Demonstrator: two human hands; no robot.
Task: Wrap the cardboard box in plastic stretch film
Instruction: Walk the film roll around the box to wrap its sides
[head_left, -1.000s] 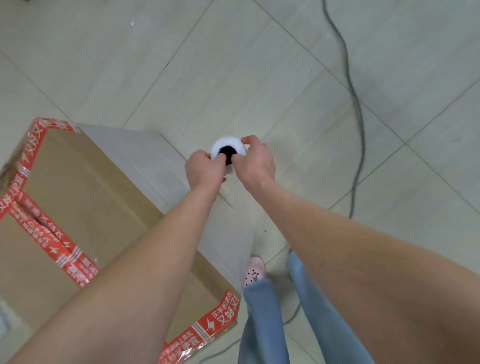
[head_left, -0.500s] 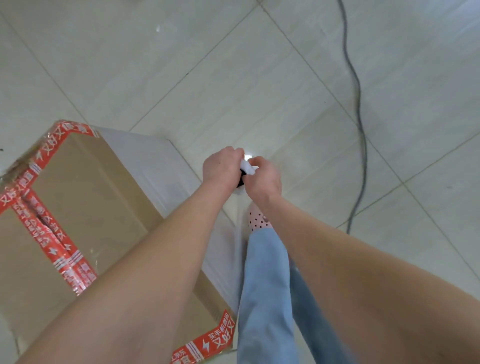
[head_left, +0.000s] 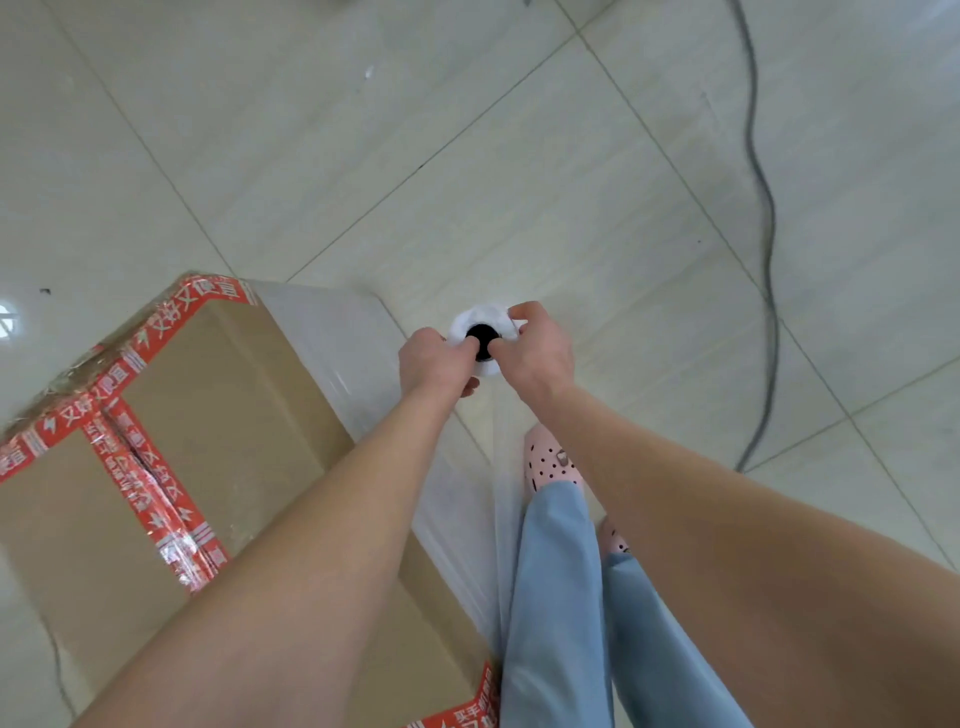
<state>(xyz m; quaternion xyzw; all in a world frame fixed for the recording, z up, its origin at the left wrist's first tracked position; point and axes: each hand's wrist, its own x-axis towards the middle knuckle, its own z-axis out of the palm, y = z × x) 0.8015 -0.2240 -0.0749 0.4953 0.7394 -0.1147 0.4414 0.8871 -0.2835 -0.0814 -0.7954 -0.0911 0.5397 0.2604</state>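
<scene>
Head view looks down on a pale tiled floor (head_left: 519, 156) with a big cardboard box (head_left: 223, 405) standing on it. The box's top is bare brown card. Red tape (head_left: 135, 478) with white print runs along the top's edges and across its middle.

Clear film (head_left: 332, 343) lies over the side of the box that faces the person. A loose sheet of it stretches from the roll back toward the box's near corner, with creases and glare showing along it. How far the film goes round the other sides of the box cannot be told.

Two bare forearms reach forward over the near corner of the box. Legs in light blue trousers (head_left: 556, 597) stand just beside the box's filmed side. One pink shoe (head_left: 550, 462) with dark holes shows ahead of them, and a second is partly hidden behind the right forearm. A grey cable (head_left: 763, 208) snakes over the floor, well apart from the box, on its filmed side.

The left hand (head_left: 434, 364) and right hand (head_left: 537, 358) meet just off the box's far filmed corner. Both curl round the top end of the white roll (head_left: 488, 317), which is seen end-on with its dark core showing. Each thumb sits at the core's edge, and the right hand's fingers wrap over the rim on the side away from the box.
</scene>
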